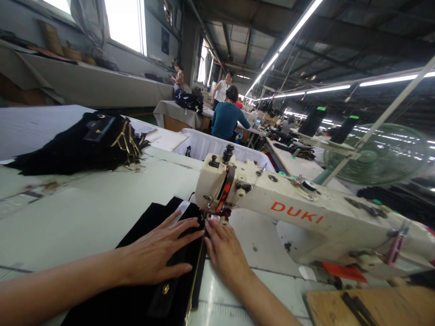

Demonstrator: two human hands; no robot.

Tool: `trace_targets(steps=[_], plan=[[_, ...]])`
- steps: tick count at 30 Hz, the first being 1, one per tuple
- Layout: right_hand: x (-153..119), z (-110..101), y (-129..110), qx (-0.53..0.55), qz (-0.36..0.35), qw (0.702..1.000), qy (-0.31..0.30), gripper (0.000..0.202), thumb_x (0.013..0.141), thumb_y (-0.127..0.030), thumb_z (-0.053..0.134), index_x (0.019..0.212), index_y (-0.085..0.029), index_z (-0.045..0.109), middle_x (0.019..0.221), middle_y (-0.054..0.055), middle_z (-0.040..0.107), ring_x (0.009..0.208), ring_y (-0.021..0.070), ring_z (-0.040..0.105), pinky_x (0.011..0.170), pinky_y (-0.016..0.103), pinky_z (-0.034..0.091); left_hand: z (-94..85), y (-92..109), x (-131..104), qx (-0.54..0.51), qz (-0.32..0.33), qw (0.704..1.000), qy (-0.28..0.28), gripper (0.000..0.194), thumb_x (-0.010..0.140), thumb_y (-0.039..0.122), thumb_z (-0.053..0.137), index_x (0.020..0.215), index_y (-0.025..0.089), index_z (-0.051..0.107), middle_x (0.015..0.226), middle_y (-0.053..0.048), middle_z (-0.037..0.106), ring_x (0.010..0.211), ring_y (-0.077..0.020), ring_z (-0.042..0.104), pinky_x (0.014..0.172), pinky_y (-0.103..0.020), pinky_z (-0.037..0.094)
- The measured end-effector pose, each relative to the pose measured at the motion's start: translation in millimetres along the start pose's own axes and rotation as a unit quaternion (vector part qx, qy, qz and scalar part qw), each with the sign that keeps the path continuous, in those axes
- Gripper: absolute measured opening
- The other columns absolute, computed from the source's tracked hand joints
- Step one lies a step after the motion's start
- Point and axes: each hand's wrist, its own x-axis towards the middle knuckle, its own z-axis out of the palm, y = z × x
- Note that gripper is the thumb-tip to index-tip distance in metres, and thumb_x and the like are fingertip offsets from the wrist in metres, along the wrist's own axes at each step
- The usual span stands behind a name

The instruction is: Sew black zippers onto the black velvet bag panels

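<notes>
A black fabric piece (142, 226) lies on the sewing table, its top edge under the needle of a white sewing machine (258, 194). What looks like a gold zipper (194, 290) runs along its right side, and a gold-coloured metal fitting (165, 289) sits on a dark strip. My left hand (159, 253) rests flat on the cloth with its fingers spread. Close beside the presser foot, my right hand (224, 249) has its fingers together at the fabric's right edge; the fingertips' underside is hidden.
Black pieces with gold zippers are piled (81, 145) at the left. Behind the machine stands a white plastic bin (193, 138). A wooden board (374, 305) lies front right, a green fan (374, 154) stands at right, and a person in teal (226, 118) sits ahead.
</notes>
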Motion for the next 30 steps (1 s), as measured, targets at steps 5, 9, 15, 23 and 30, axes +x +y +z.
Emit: trace_targets(steps=[5, 9, 15, 23, 30], plan=[[2.0, -9.5, 0.6, 0.042, -0.012, 0.999, -0.015, 0.037, 0.101, -0.019, 0.057, 0.137, -0.015, 0.063, 0.141, 0.015, 0.063, 0.133, 0.0294, 0.057, 0.116, 0.052, 0.044, -2.7, 11.0, 1.2, -0.017, -0.02, 0.999, -0.018, 0.056, 0.103, 0.044, 0.054, 0.154, 0.021, 0.047, 0.161, -0.015, 0.042, 0.152, -0.0322, 0.031, 0.128, -0.056, 0.009], [1.1, -10.8, 1.9, 0.067, -0.022, 0.997, -0.017, 0.036, 0.102, -0.021, 0.057, 0.137, -0.018, 0.064, 0.137, 0.014, 0.065, 0.13, 0.0262, 0.059, 0.117, 0.048, 0.044, -8.8, 10.6, -2.5, -0.036, 0.001, 0.998, -0.057, 0.063, 0.104, 0.05, 0.052, 0.159, 0.025, 0.037, 0.166, -0.01, 0.03, 0.155, -0.0307, 0.023, 0.128, -0.054, 0.002], [1.5, -10.8, -0.1, 0.059, -0.021, 0.998, -0.01, 0.035, 0.103, -0.029, 0.058, 0.135, -0.016, 0.065, 0.138, 0.014, 0.065, 0.131, 0.0271, 0.058, 0.118, 0.047, 0.042, -15.2, 5.0, -1.4, -0.021, 0.008, 0.995, -0.101, 0.077, 0.097, 0.066, 0.056, 0.159, 0.024, 0.037, 0.167, -0.012, 0.025, 0.155, -0.0309, 0.022, 0.127, -0.053, -0.003], [-2.7, -13.4, -1.6, 0.053, -0.033, 0.998, -0.023, 0.035, 0.103, -0.026, 0.057, 0.135, -0.015, 0.065, 0.137, 0.014, 0.066, 0.132, 0.0278, 0.058, 0.118, 0.049, 0.041, -11.5, 16.1, -3.9, -0.013, -0.013, 0.996, -0.088, 0.075, 0.1, 0.065, 0.05, 0.159, 0.02, 0.036, 0.166, -0.012, 0.026, 0.156, -0.0287, 0.021, 0.127, -0.05, -0.008], [-5.2, -15.3, -2.6, 0.048, -0.038, 0.998, -0.025, 0.035, 0.103, -0.027, 0.057, 0.134, -0.014, 0.065, 0.138, 0.014, 0.066, 0.131, 0.0287, 0.059, 0.117, 0.05, 0.042, -9.8, 13.1, -1.6, -0.007, -0.016, 0.996, -0.087, 0.078, 0.099, 0.067, 0.049, 0.161, 0.021, 0.033, 0.167, -0.013, 0.024, 0.156, -0.0293, 0.021, 0.126, -0.051, -0.01]])
